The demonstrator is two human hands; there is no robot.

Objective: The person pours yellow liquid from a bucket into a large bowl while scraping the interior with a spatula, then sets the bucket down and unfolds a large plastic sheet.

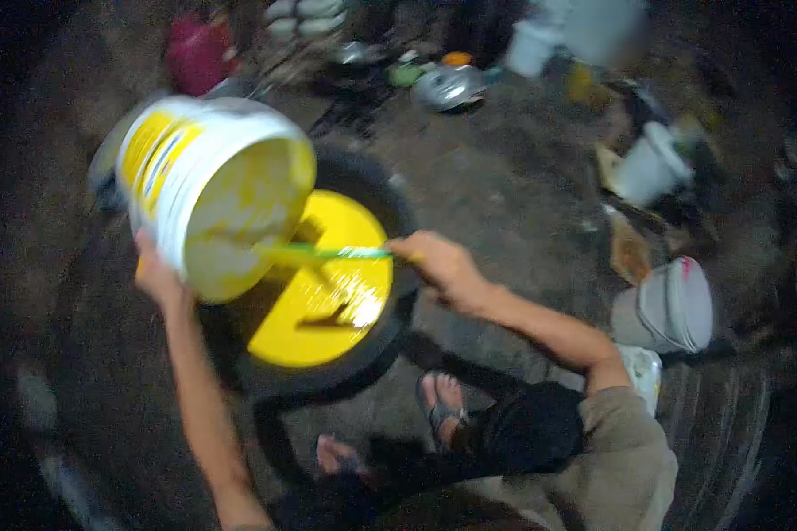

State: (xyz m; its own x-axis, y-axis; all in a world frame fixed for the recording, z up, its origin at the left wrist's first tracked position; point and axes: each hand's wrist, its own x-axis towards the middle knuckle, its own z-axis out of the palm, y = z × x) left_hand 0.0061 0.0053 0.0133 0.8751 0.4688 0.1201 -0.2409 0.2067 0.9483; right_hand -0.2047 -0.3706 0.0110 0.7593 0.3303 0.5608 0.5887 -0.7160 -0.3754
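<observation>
My left hand (158,273) holds a white bucket (164,168) with a yellow label by its lower edge. The bucket is tilted, its mouth facing right and down, its inner wall smeared yellow. Below it stands a wide dark round vessel (383,341) holding bright yellow liquid (328,301). My right hand (438,268) is closed round a green and yellow stick (345,253), whose far end reaches into the bucket's mouth. That far end is too blurred to make out.
A white pail (666,305) and another pail (651,168) stand at the right. Metal pots (450,87), a magenta container (197,55) and white containers (531,46) sit at the back. My sandalled feet (443,403) are below the vessel.
</observation>
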